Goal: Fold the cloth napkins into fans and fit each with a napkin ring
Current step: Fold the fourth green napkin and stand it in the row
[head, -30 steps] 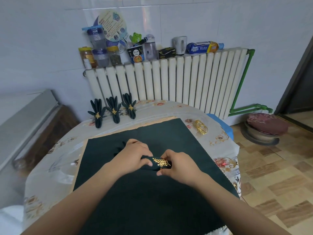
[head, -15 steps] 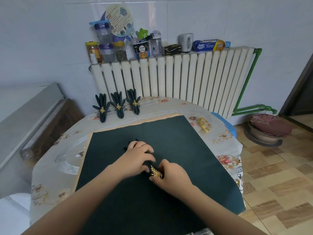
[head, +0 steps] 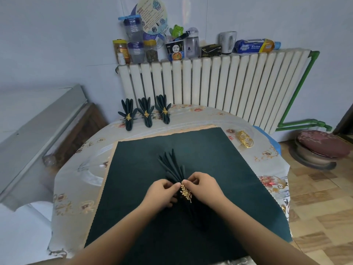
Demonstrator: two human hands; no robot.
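Since the earlier frame, the pleated napkin (head: 172, 169) is turned lengthwise; the leaf ring (head: 186, 193) is pinched by both hands' grips, left hand (head: 162, 194) and right hand (head: 204, 188), and is best centred before the pleats are spread.

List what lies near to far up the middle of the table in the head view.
Hands' fingers on the gold leaf ring → fanned pleats of the napkin being worked → flat dark green cloth's far edge → three finished fan napkins → radiator.
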